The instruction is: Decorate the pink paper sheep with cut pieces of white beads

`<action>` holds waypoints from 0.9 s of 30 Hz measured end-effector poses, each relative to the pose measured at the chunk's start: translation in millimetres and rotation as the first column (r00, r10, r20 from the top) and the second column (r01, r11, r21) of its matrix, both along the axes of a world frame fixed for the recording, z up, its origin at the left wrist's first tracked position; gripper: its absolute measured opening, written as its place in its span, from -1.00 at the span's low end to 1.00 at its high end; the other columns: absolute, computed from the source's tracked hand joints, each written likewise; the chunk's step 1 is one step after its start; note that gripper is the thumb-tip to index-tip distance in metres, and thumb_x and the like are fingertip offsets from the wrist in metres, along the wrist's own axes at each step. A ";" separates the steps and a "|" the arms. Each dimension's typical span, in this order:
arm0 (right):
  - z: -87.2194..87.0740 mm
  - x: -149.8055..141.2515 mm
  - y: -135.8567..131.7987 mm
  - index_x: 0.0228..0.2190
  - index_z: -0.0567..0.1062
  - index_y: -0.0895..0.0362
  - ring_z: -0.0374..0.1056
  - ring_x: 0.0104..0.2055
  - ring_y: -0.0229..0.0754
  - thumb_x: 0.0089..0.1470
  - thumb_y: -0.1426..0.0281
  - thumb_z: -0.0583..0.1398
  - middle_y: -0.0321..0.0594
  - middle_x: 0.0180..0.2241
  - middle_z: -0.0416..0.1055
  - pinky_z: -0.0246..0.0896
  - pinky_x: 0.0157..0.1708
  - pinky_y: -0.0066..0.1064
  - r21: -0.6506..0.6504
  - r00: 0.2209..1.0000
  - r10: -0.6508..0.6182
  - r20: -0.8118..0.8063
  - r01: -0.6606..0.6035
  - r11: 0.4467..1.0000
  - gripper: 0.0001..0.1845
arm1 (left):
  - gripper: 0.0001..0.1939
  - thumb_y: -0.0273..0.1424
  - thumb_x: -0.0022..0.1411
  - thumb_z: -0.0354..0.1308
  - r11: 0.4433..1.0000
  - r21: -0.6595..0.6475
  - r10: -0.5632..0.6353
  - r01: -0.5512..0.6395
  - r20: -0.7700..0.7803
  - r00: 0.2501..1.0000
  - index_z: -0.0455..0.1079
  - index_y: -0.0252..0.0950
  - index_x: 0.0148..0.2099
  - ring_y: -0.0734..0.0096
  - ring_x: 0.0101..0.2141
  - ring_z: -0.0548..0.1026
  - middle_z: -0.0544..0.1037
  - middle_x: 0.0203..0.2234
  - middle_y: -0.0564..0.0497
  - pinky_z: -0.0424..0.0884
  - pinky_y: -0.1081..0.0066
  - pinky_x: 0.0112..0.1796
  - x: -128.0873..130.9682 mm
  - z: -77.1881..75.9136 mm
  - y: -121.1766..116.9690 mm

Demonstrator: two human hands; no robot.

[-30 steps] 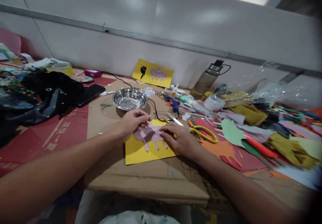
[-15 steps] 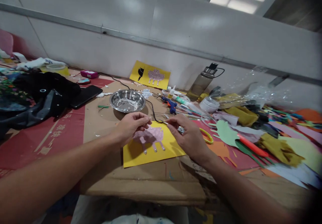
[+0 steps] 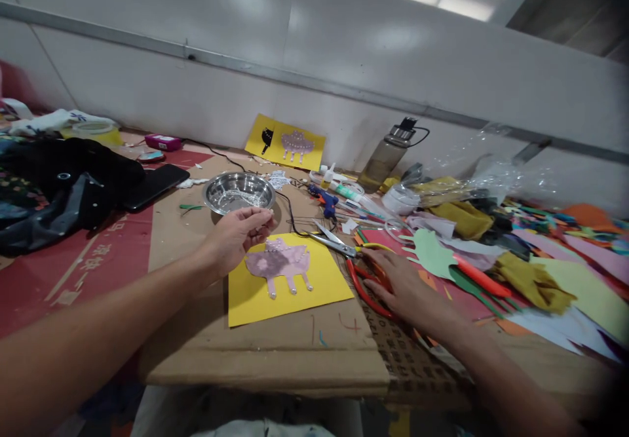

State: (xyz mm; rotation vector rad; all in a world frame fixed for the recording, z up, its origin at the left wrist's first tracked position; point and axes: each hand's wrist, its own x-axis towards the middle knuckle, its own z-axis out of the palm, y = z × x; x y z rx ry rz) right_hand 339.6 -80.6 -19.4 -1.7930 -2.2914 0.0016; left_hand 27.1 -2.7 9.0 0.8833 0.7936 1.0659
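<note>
Scissors (image 3: 351, 251) sit just beside the yellow card (image 3: 289, 301), the right hand (image 3: 407, 286) curled around their handles, and the slightly parted blades point away and leftward, long axis slanting. Left hand (image 3: 240, 235) pinches its fingertips together near the card's far edge; the right has swung off the card.

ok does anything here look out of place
Nothing looks spilled or broken, just messy on the right: crumpled mustard material and a green cutout lie among jumbled scraps, and the right hand touches open scissors near the yellow card.
</note>
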 end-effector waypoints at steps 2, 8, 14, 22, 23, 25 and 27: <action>0.5 -1.6 1.4 0.07 0.32 0.15 0.29 0.03 0.06 0.04 0.32 0.09 0.06 -0.02 0.35 0.24 0.00 -0.07 -0.002 1.000 -0.004 0.001 0.004 1.000 -0.48 | -0.81 -0.36 0.00 0.31 1.000 0.013 -0.014 0.015 -0.021 1.000 0.42 -0.38 -0.41 0.66 -0.55 0.32 0.47 -0.50 0.04 0.27 0.57 -0.47 0.2 -2.2 0.8; -0.7 3.0 5.5 0.13 0.24 0.19 0.27 0.01 0.10 -0.18 0.35 0.18 0.03 -0.05 0.32 0.22 -0.01 -0.08 0.036 0.995 -0.094 -0.039 0.095 0.995 -0.23 | -0.79 -0.34 -0.01 0.33 1.000 0.015 -0.007 0.008 -0.025 1.000 0.42 -0.39 -0.40 0.69 -0.57 0.29 0.45 -0.53 0.05 0.22 0.61 -0.52 0.0 -6.7 2.6; 16.3 -6.0 4.6 0.09 0.25 0.07 0.30 -0.02 0.04 -0.11 0.32 0.19 -0.05 -0.03 0.33 0.25 -0.07 -0.13 0.170 0.963 -0.053 -0.263 0.100 0.980 -0.34 | -0.79 -0.35 -0.03 0.34 1.000 -0.003 0.003 -0.003 -0.060 0.998 0.43 -0.38 -0.42 0.68 -0.61 0.27 0.43 -0.56 0.06 0.22 0.58 -0.55 2.4 -5.2 2.3; 33.8 -56.7 32.3 0.12 0.24 0.00 0.29 -0.03 -0.01 0.05 0.44 0.09 -0.10 -0.06 0.33 0.25 -0.05 -0.12 0.306 0.908 0.217 -0.358 -0.106 0.946 -0.44 | -0.80 -0.36 -0.06 0.35 1.000 -0.020 0.007 -0.008 -0.093 0.996 0.43 -0.36 -0.42 0.69 -0.62 0.26 0.42 -0.55 0.07 0.21 0.58 -0.58 3.6 0.0 -3.0; 34.0 -63.2 35.3 0.14 0.21 -0.01 0.30 -0.05 -0.04 0.06 0.48 0.07 -0.11 -0.09 0.33 0.25 -0.04 -0.13 0.300 0.900 0.246 -0.360 -0.138 0.944 -0.41 | -0.80 -0.36 -0.06 0.35 1.000 -0.012 0.002 -0.003 -0.083 0.997 0.43 -0.36 -0.42 0.69 -0.62 0.26 0.42 -0.55 0.07 0.21 0.58 -0.57 3.4 -0.1 -3.6; 32.4 -75.0 39.3 0.19 0.13 -0.03 0.31 -0.08 -0.08 0.05 0.54 0.04 -0.11 -0.11 0.30 0.25 -0.03 -0.16 0.257 0.897 0.269 -0.352 -0.184 0.949 -0.33 | -0.80 -0.35 -0.05 0.35 1.000 0.006 -0.013 0.013 -0.059 0.998 0.44 -0.36 -0.42 0.69 -0.62 0.25 0.41 -0.55 0.08 0.21 0.58 -0.57 3.1 -0.9 -4.8; 28.0 -84.1 41.2 0.24 0.05 -0.06 0.28 -0.05 -0.07 0.03 0.56 0.05 -0.10 -0.07 0.25 0.23 0.00 -0.16 0.202 0.900 0.281 -0.333 -0.223 0.954 -0.25 | -0.80 -0.35 -0.03 0.34 0.999 0.030 -0.034 0.035 -0.034 0.999 0.44 -0.36 -0.41 0.70 -0.62 0.24 0.38 -0.56 0.10 0.21 0.59 -0.56 3.5 -2.2 -6.6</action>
